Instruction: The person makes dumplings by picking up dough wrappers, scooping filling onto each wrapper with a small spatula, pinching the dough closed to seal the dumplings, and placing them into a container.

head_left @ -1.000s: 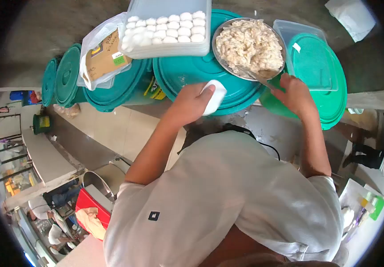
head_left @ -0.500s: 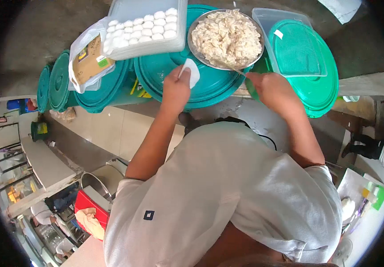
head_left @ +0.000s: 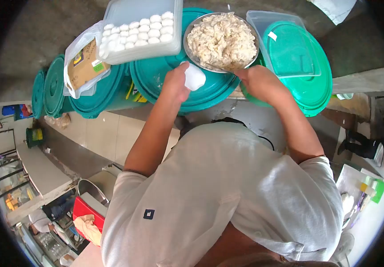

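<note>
My left hand [head_left: 174, 86] is closed on a thin, white, round dough wrapper [head_left: 195, 78], held above a large teal lid [head_left: 150, 82]. At the near rim of a metal bowl [head_left: 186, 48], my right hand [head_left: 265, 84] is closed around a thin, flat utensil [head_left: 229, 70], mostly hidden by the fingers and filling. A pale, chunky filling [head_left: 221, 40] is heaped in the bowl. Left of the bowl, rows of white dough pieces [head_left: 143, 34] sit in a clear plastic container [head_left: 150, 52].
A white plastic bag [head_left: 70, 73] with a brown labelled package [head_left: 82, 66] lies on the left lids. To the right, a clear container [head_left: 285, 73] overlaps a green lid [head_left: 318, 84]. A red box [head_left: 83, 207] is behind me at left; another person's legs [head_left: 361, 147] show at right.
The wrapper has turned so more of its face shows. My right hand has shifted slightly left toward the bowl, and less of the utensil shows. The view has shifted a little.
</note>
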